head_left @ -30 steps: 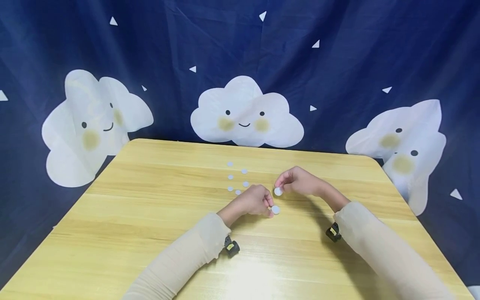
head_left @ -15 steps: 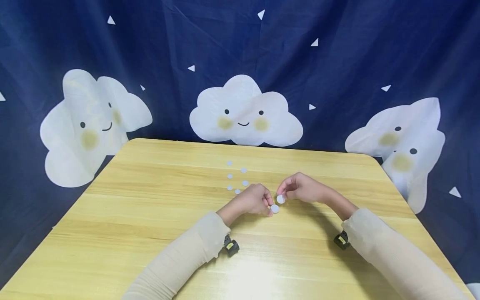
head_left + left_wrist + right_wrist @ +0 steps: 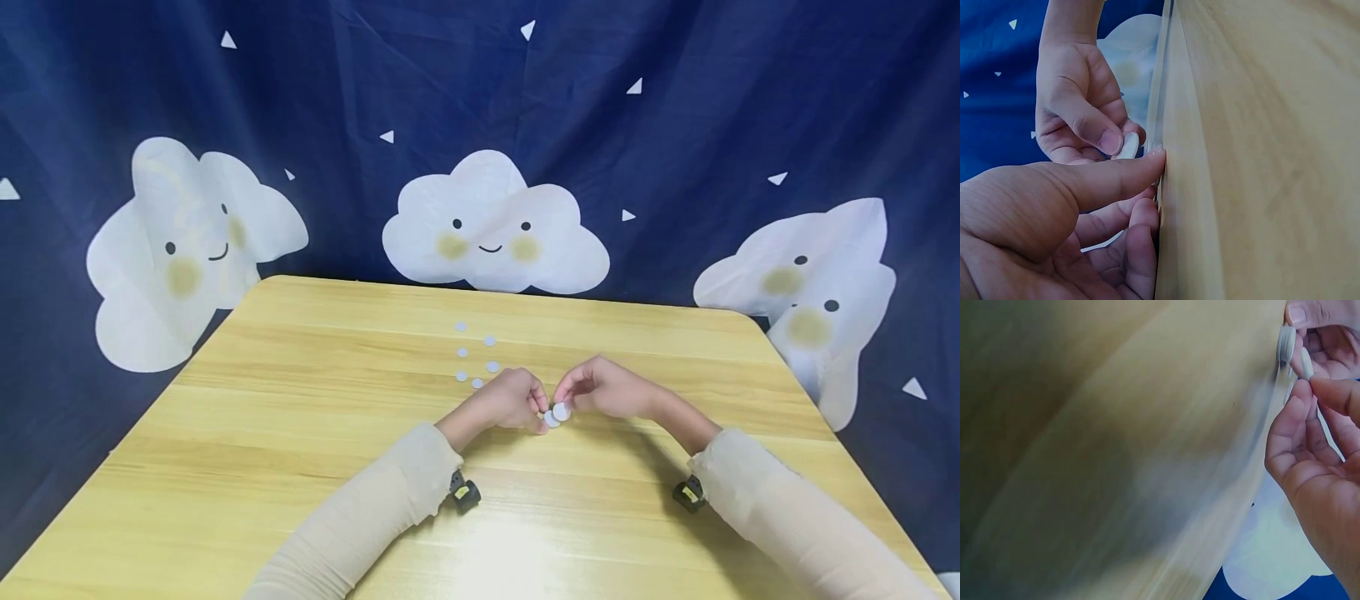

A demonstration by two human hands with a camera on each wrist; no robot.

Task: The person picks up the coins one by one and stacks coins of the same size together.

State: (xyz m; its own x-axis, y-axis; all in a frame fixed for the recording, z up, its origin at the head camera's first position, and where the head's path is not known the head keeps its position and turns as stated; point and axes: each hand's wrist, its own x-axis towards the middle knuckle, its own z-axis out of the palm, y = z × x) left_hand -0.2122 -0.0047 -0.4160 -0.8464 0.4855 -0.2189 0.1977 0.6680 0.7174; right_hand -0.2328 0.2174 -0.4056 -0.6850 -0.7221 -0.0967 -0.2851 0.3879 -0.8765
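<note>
My left hand (image 3: 512, 400) rests low on the table, its thumb and fingers around a short stack of white round discs (image 3: 1285, 345). From the other side, my right hand (image 3: 615, 388) pinches a single white disc (image 3: 562, 411) between thumb and fingertip. That disc is tilted and overlaps the stack in the head view. In the left wrist view the pinched disc (image 3: 1129, 146) shows edge-on just beyond my left thumb, which hides the stack there.
Several more white discs (image 3: 490, 341) lie flat and spaced apart, behind and left of my left hand. The wooden table (image 3: 300, 450) ends at a dark blue curtain (image 3: 330, 100) with cloud prints. Small black cameras (image 3: 465, 495) hang at both wrists.
My right hand has moved toward me, bringing its disc from behind the stack to right over it. The left hand has stayed in place at the stack.
</note>
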